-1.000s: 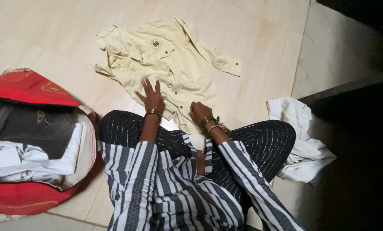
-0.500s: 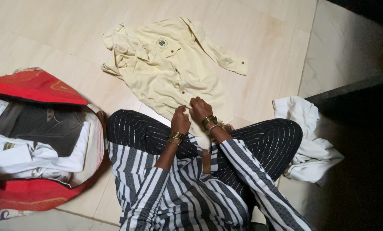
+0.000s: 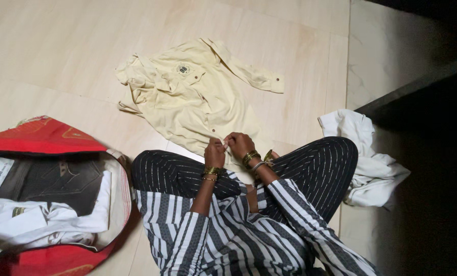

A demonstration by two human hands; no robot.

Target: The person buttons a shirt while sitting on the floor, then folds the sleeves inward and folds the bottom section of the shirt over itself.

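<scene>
A pale yellow long-sleeved shirt [image 3: 198, 99] lies spread on the tiled floor in front of me, front side up, with a small round emblem on its chest pocket. My left hand [image 3: 214, 152] and my right hand [image 3: 238, 144] are side by side at the shirt's near hem, fingers pinched on the fabric by the button placket. Both wrists carry gold bangles. I sit cross-legged in dark striped trousers, and my knees frame the hem.
A red bag [image 3: 44, 204] lies open at my left, holding dark and white folded clothes. A crumpled white garment [image 3: 369, 153] sits on the floor at my right knee. A dark raised step [image 3: 417, 87] runs along the right.
My left hand has drawn back from the shirt's body to the hem and closed on it beside the right hand. The view has shifted slightly.
</scene>
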